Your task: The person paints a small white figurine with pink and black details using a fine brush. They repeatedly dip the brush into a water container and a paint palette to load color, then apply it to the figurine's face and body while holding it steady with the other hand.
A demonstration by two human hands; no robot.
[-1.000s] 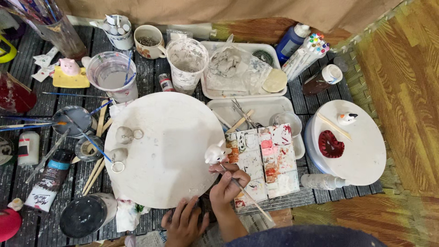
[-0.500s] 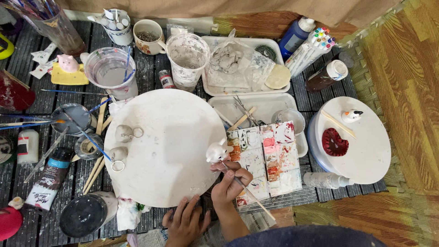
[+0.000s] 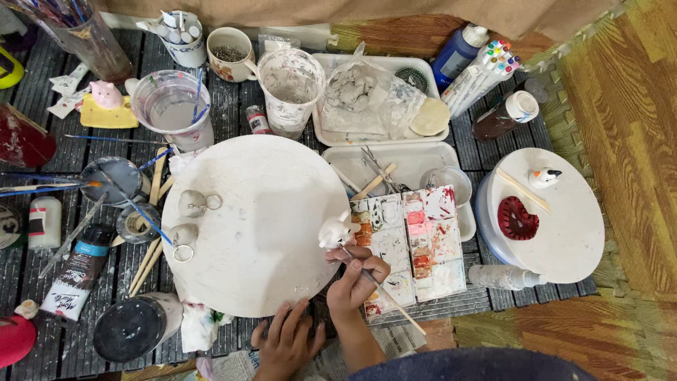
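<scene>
A dark slatted bench [image 3: 233,92] filled most of the view, with warm wood-grain flooring [image 3: 627,106] running along its three-o'clock side and a tan cloth hanging at twelve. At the centre lay a broad round white board [image 3: 261,233], matte and chalky. At three o'clock sat a smaller round white board [image 3: 564,233] carrying a glossy red heart-shaped dish [image 3: 517,219]. Two shallow white trays lay toward one o'clock; the far tray [image 3: 324,134] held grey clay lumps in clear crinkled plastic. Just right of the big board lay a rectangular paint palette [image 3: 416,247], its wells smeared pink, red and orange. A cloudy plastic water cup [image 3: 173,109] stood at eleven.

At the big board's four-o'clock edge, the right hand [image 3: 356,279] had its fingers pinched round a thin brush [image 3: 381,289], the tip touching a small white clay figure [image 3: 335,231] standing on the board's rim. The left hand [image 3: 285,342] rested at six o'clock, fingers spread loose and flat, holding nothing.
</scene>
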